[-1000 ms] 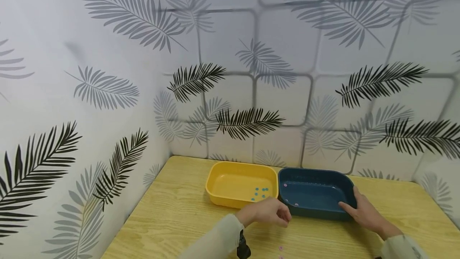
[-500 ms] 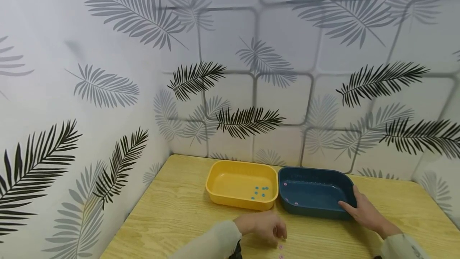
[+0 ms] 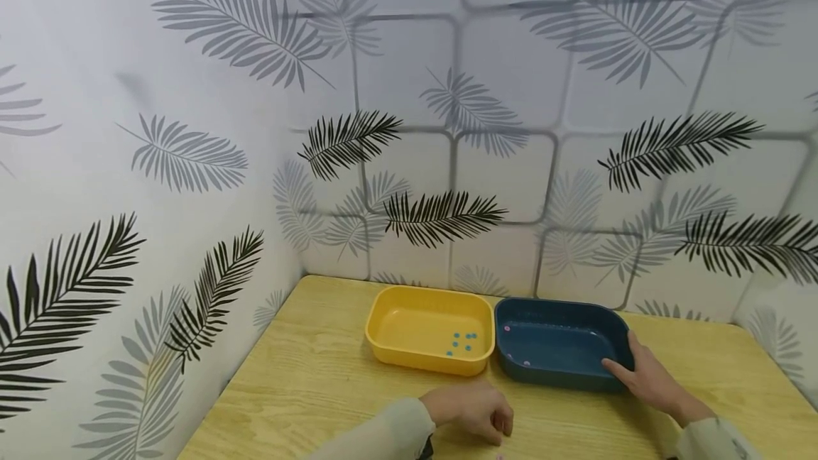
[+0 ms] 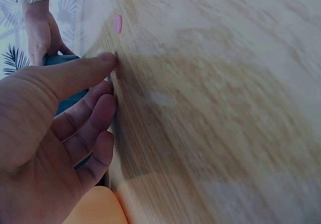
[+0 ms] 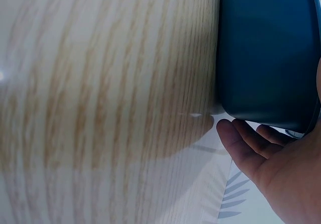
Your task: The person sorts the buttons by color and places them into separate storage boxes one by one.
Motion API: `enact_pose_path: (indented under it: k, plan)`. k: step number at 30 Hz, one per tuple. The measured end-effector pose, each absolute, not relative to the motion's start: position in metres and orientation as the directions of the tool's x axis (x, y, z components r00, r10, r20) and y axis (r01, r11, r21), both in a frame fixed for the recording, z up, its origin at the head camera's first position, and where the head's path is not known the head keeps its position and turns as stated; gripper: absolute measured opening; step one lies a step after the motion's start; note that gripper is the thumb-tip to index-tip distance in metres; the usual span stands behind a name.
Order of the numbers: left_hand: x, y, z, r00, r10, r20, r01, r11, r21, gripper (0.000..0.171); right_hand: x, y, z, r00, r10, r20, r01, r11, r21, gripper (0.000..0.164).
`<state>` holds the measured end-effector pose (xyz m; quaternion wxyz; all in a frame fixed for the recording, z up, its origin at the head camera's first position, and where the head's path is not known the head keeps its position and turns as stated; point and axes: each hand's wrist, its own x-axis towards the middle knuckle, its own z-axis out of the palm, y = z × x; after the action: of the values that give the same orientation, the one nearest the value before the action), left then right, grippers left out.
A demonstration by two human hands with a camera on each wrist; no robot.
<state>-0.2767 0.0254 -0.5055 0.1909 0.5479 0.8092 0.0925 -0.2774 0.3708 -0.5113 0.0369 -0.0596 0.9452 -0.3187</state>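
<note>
My left hand point(image 3: 469, 409) is low over the table in front of the two trays, fingers bent down and fingertips at the wood. In the left wrist view its thumb point(image 4: 85, 73) points to the surface above curled fingers; I cannot tell whether a bead is pinched there. A small pink bead point(image 4: 118, 24) lies just beyond the thumb tip. My right hand point(image 3: 652, 378) grips the right end of the dark blue tray point(image 3: 562, 379), thumb over the rim and fingers outside. Inside that tray lie pink beads point(image 3: 508, 329).
Left of the blue tray, and side by side with it, stands a yellow tray point(image 3: 409, 359) holding several blue beads point(image 3: 469, 348). Both are on a wood-grain table point(image 3: 307, 360), with a leaf-patterned wall point(image 3: 409, 162) behind.
My left hand has drawn back from the trays toward the table's near side and lowered to where a pink bead showed, now covered by the fingertips. My right hand stays on the blue tray.
</note>
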Motion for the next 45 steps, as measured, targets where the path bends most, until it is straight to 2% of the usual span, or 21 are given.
enact_pose_path:
  k: [17, 29, 45]
  plan:
    - [-0.2745, 0.0295, -0.5055, -0.324, 0.926, -0.194, 0.885, 0.369, 0.283, 0.003, -0.2783, 0.3707, -0.5098, -0.990, -0.140, -0.025, -0.097, 0.795, -0.599, 0.099]
    - [-0.2704, 0.0318, -0.5034, -0.393, 0.889, -0.236, 0.823, 0.455, 0.340, 0.005, -0.2775, 0.3703, -0.5084, -0.989, -0.137, -0.052, -0.077, 0.791, -0.607, 0.100]
    - [-0.2729, 0.0298, -0.5071, -0.401, 0.896, -0.193, 0.806, 0.445, 0.389, 0.011, -0.2768, 0.3691, -0.5079, -0.990, -0.138, -0.034, -0.089, 0.793, -0.603, 0.099]
